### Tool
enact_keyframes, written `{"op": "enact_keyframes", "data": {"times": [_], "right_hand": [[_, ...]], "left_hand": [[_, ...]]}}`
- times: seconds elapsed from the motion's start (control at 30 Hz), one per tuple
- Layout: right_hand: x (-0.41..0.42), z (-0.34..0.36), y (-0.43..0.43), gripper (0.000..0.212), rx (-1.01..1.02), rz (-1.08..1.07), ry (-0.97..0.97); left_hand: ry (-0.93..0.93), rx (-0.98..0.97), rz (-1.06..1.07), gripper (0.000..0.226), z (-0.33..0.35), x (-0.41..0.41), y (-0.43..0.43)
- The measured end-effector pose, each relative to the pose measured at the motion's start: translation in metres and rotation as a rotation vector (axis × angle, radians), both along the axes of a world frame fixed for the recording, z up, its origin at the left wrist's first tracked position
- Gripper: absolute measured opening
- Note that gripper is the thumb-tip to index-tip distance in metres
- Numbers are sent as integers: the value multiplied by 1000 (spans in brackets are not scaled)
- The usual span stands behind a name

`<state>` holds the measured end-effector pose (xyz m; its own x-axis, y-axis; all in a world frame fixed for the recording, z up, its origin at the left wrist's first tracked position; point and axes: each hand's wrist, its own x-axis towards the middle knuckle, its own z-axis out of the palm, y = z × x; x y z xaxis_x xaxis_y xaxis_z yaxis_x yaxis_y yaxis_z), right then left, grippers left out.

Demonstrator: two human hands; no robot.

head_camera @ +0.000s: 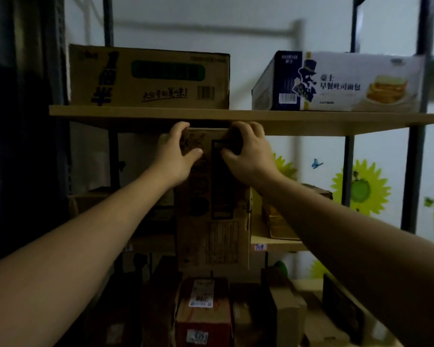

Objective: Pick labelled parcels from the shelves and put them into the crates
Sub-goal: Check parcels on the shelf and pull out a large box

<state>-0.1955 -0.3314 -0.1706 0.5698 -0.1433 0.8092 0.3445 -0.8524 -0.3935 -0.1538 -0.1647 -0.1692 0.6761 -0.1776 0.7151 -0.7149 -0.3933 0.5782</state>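
Dim shelving (415, 171) is standing against a white wall (211, 16). I am watching my left hand (178, 154) gripping one parcel's (211, 221) top left corner and my right hand (248, 151) gripping its top right. It is standing upright under the top board (311, 121), long axis vertical. Two more are sitting above: a brown box (148, 78) and a white box (336, 81).

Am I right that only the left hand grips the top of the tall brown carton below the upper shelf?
Not quite: in the head view the left hand and the right hand both grip the top of the tall brown carton below the upper shelf.
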Motion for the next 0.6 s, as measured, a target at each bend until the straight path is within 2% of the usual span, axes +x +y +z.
{"op": "enact_keyframes", "data": {"times": [0.13, 0.27, 0.4, 0.6], "right_hand": [[-23, -21, 18, 67, 22, -25, -53], [-41, -30, 35, 69, 45, -68, -70], [-64, -34, 48, 67, 33, -83, -96], [-113, -54, 51, 68, 9, -52, -87]], "left_hand": [[72, -102, -103, 83, -14, -20, 20], [175, -166, -193, 57, -26, -31, 30], [209, -253, -306, 47, -35, -47, 42], [185, -375, -312, 43, -55, -86, 51]]}}
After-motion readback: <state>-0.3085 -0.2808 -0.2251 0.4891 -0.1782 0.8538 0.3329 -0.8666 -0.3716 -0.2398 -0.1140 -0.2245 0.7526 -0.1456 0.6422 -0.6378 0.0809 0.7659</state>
